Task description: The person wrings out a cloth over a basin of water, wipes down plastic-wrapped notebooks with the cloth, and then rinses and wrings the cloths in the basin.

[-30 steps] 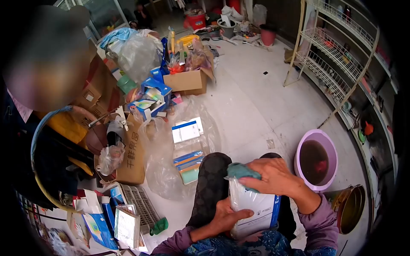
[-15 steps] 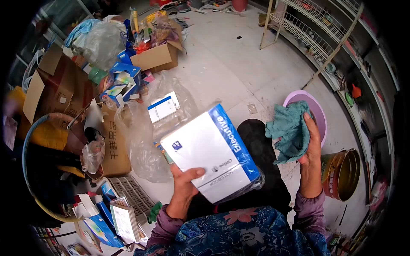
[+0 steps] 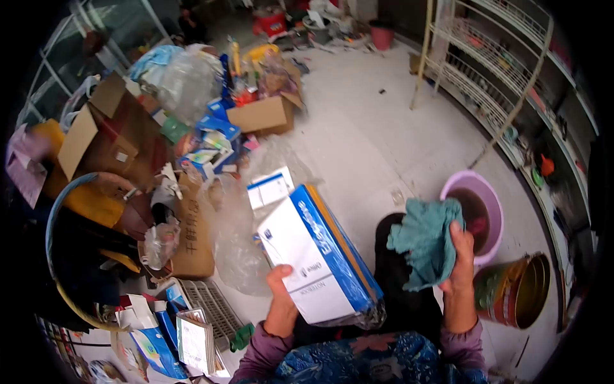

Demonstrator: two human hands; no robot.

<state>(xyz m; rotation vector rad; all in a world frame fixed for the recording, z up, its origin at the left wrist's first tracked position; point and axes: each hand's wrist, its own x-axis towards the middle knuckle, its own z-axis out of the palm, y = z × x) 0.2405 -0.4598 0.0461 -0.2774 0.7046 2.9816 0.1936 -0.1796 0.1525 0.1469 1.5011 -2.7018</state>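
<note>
Your left hand (image 3: pixel 281 301), thumb on its near edge, has its grip on the notebook pack (image 3: pixel 316 265), tilted before you. Your right hand (image 3: pixel 462 265), raised, grasps the teal cloth (image 3: pixel 422 240) near the purple basin (image 3: pixel 498 221).

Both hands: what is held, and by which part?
The left hand holds the notebook pack about midway along its left edge; the right hand holds the teal cloth by its right side.
</note>
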